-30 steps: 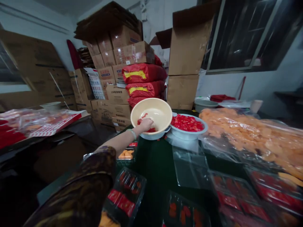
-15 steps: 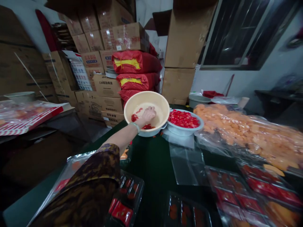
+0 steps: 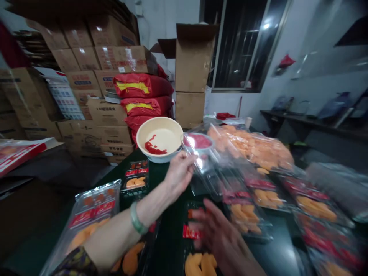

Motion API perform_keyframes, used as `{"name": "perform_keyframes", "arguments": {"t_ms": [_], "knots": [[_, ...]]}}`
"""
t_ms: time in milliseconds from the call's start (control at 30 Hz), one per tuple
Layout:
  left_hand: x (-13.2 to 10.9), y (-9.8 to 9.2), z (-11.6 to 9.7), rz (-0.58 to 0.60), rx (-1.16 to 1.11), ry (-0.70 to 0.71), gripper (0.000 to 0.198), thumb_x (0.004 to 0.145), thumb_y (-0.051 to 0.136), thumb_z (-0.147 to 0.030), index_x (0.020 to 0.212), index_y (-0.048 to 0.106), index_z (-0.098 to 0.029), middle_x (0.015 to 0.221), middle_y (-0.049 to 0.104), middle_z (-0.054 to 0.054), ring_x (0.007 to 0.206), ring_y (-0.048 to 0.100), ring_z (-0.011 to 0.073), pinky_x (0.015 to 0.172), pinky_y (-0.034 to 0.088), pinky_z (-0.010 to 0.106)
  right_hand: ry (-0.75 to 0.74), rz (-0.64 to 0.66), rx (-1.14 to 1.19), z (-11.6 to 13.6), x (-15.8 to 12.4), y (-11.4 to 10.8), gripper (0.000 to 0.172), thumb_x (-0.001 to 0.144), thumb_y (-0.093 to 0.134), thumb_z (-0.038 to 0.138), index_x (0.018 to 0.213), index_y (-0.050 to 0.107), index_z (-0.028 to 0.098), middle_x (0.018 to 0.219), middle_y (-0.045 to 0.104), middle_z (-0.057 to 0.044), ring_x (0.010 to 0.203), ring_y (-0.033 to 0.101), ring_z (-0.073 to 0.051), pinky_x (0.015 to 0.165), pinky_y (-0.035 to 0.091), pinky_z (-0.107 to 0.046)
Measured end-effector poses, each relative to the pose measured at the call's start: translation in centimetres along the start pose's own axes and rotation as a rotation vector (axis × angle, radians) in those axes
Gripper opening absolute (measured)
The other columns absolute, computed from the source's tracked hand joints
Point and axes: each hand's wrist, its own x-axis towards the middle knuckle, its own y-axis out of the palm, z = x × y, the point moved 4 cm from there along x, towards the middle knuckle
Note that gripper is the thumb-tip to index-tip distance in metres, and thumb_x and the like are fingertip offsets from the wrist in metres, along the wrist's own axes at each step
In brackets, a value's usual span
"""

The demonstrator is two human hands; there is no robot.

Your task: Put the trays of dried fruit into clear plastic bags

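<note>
A cream plastic basin (image 3: 143, 141) sits on the dark green worktop (image 3: 161, 180), bare inside except for a red smear and a few red bits at the bottom. Just beside it stands a white bowl (image 3: 211, 142) holding something red, seen only through clear plastic, so its contents are hard to make out. The left hand (image 3: 180, 177), with a green bangle (image 3: 137, 218) on the wrist, is raised at a clear plastic tray (image 3: 202, 170), fingertips at its edge; whether they grip it cannot be told. The right hand (image 3: 218, 234), blurred and well apart from the left, has its fingers spread low over the packed trays (image 3: 243, 214) of orange pieces and red sachets; any contact is unclear. A large clear bag of orange pieces (image 3: 250, 147) lies behind, partly veiled by the tray. More orange pieces (image 3: 199, 265) are cut off by the bottom edge of the view.
</note>
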Motion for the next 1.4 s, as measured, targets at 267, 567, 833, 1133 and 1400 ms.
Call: {"name": "perform_keyframes", "arguments": {"t_ms": [267, 567, 833, 1133, 1400], "knots": [[-10.1, 0.3, 6.4, 0.077, 0.046, -0.532, 0.028, 0.063, 0.071, -0.023, 0.05, 0.048, -0.013, 0.057, 0.06, 0.003, 0.057, 0.063, 0.0154, 0.05, 0.049, 0.023, -0.465, -0.385, -0.218, 6.3, 1.1, -5.1, 0.02, 0.074, 0.066, 0.037, 0.075, 0.064, 0.018, 0.071, 0.059, 0.0, 0.064, 0.054, -0.011, 0.057, 0.043, -0.023], [-13.1, 3.4, -2.0, 0.243, 0.973, 0.214, 0.076, 0.039, 0.085, -0.04, 0.11, 0.061, -0.025, 0.123, 0.05, 0.007, 0.108, 0.048, 0.0272, 0.09, 0.042, 0.038, -0.335, -0.172, -0.623, 9.9, -2.3, -2.6, 0.041, 0.071, 0.065, 0.046, 0.05, 0.05, 0.015, 0.039, 0.036, 0.006, 0.038, 0.03, -0.005, 0.039, 0.021, -0.02], [-15.0, 1.8, 8.9, 0.042, -0.317, -0.514, 0.077, 0.069, 0.043, -0.074, 0.133, 0.039, -0.031, 0.072, 0.059, 0.001, 0.052, 0.053, 0.0113, 0.049, 0.04, 0.021, -0.126, -0.047, -0.731, 3.9, -2.7, 1.1, 0.03, 0.075, 0.064, 0.038, 0.058, 0.051, 0.017, 0.043, 0.044, 0.006, 0.039, 0.038, -0.006, 0.039, 0.028, -0.019], [-16.0, 1.7, 7.6, 0.173, -0.487, -0.553, 0.085, 0.071, 0.02, -0.08, 0.135, 0.039, -0.028, 0.05, 0.055, 0.0, 0.03, 0.042, 0.0106, 0.031, 0.032, 0.02, 0.085, 0.159, -0.715, 2.9, -3.9, 0.6, 0.018, 0.072, 0.067, 0.034, 0.077, 0.065, 0.017, 0.041, 0.051, 0.006, 0.035, 0.043, -0.006, 0.037, 0.036, -0.017], [-16.0, 1.0, 7.4, 0.264, -0.439, -0.522, 0.087, 0.072, 0.012, -0.079, 0.137, 0.036, -0.026, 0.048, 0.056, 0.0, 0.027, 0.044, 0.0121, 0.028, 0.036, 0.021, 0.114, 0.199, -0.707, 2.8, -3.9, 1.3, 0.02, 0.068, 0.07, 0.035, 0.077, 0.068, 0.018, 0.045, 0.056, 0.004, 0.034, 0.046, -0.007, 0.036, 0.038, -0.019]]}}
